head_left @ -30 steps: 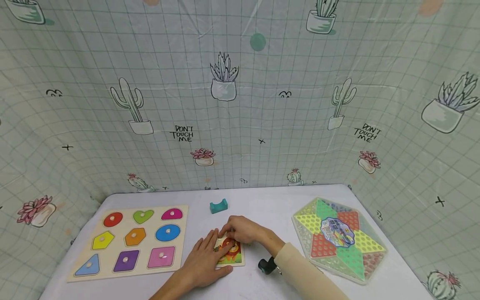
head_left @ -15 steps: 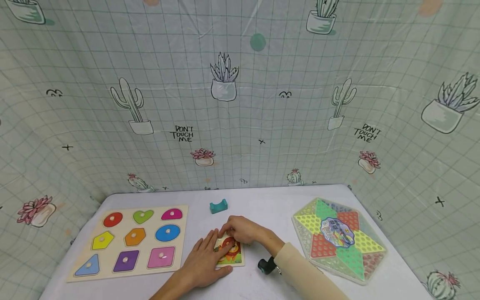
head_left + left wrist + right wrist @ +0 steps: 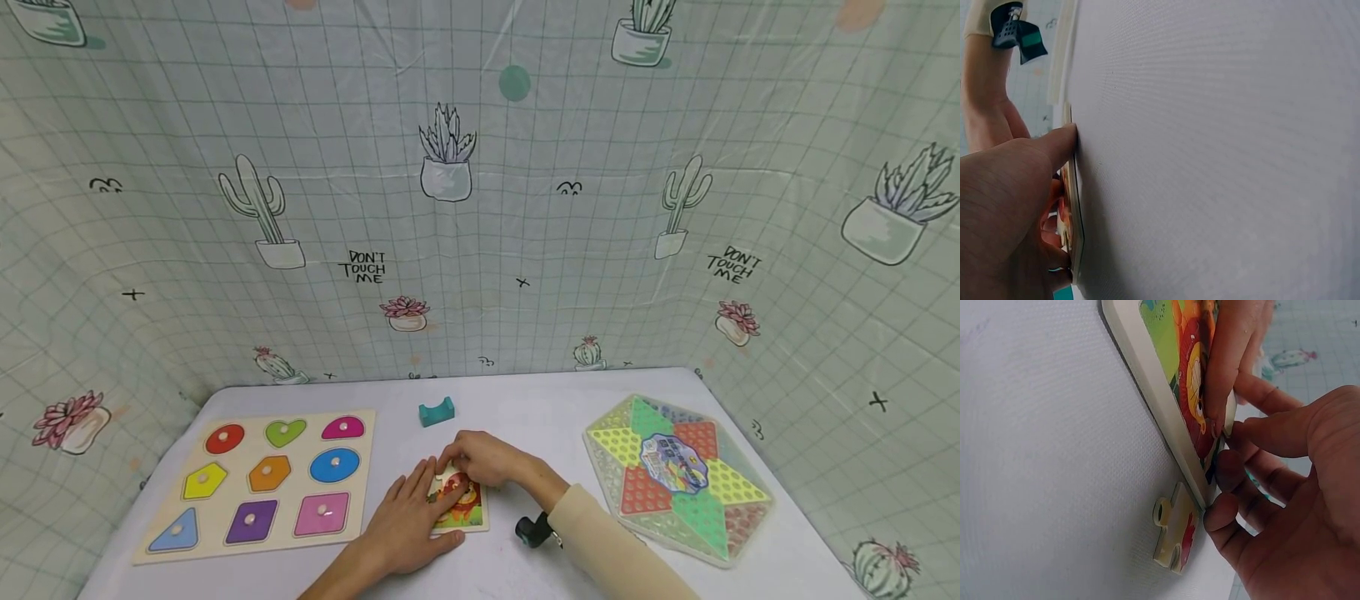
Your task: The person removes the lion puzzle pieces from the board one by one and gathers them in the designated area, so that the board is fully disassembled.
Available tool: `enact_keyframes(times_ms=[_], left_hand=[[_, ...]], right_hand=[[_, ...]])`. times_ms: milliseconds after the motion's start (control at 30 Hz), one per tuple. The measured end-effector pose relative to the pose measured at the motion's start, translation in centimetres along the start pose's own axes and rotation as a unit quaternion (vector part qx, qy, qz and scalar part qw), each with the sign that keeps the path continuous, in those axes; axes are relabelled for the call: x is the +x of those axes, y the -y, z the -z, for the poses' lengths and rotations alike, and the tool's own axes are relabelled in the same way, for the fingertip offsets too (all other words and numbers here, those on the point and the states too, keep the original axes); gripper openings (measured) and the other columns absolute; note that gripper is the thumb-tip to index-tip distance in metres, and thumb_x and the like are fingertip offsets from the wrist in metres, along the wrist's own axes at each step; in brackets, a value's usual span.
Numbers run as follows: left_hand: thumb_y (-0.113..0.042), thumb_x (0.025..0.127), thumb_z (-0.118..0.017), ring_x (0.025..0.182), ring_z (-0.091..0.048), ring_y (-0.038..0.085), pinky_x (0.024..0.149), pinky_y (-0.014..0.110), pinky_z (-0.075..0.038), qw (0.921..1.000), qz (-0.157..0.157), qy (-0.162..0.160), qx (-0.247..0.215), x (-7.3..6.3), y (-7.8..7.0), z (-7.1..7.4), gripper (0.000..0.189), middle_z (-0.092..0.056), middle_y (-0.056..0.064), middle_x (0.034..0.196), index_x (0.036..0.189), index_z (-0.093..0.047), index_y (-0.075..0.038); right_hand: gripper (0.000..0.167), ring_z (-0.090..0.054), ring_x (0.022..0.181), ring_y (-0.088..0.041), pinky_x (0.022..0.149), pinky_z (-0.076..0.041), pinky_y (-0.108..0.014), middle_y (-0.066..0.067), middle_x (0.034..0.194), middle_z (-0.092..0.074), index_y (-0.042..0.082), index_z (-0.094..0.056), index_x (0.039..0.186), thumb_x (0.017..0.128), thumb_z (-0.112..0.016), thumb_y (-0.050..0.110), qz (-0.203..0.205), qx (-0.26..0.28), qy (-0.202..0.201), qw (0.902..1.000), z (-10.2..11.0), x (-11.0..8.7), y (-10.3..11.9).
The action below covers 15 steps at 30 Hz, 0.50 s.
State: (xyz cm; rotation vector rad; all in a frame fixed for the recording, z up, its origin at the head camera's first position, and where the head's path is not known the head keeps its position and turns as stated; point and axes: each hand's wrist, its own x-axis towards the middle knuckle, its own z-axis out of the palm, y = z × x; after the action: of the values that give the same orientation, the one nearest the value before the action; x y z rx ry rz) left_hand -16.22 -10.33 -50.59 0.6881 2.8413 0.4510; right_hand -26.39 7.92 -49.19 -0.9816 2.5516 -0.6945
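A small wooden jigsaw puzzle (image 3: 472, 521) with a red-maned lion picture lies on the table between both hands. Across its left part my left hand (image 3: 408, 521) rests with the fingers spread fairly straight; the thumb touches the near edge in the left wrist view. My right hand (image 3: 486, 458) curls its fingers and thumb at the far edge and corner of the puzzle, seen closely in the right wrist view. Whether a separate piece sits between those fingertips is hidden. A loose puzzle piece (image 3: 1175, 531) with a red patch lies on the cloth beside the frame.
A shape board (image 3: 288, 500) with knobbed coloured pieces is on the left. To the right lies a hexagonal star-patterned game board (image 3: 675, 479). Behind the hands stands a teal curved block (image 3: 437, 412). A black device (image 3: 532, 530) is at the right sleeve.
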Motion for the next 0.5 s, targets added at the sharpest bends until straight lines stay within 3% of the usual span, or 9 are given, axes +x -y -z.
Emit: enact_keyframes(times_ms=[500], left_hand=[[-0.065, 0.093, -0.054, 0.153, -0.016, 0.039, 0.117, 0.065, -0.022, 1.0, -0.001, -0.004, 0.007, 0.08, 0.15, -0.33, 0.068, -0.019, 0.021, 0.165, 0.152, -0.046, -0.031]], right_hand=[[0.018, -0.055, 0.083, -0.004, 0.08, -0.049, -0.019, 0.007, 0.102, -0.065, 0.016, -0.075, 0.11, 0.099, -0.061, 0.013, -0.015, 0.033, -0.009, 0.9993, 0.12, -0.08, -0.17]])
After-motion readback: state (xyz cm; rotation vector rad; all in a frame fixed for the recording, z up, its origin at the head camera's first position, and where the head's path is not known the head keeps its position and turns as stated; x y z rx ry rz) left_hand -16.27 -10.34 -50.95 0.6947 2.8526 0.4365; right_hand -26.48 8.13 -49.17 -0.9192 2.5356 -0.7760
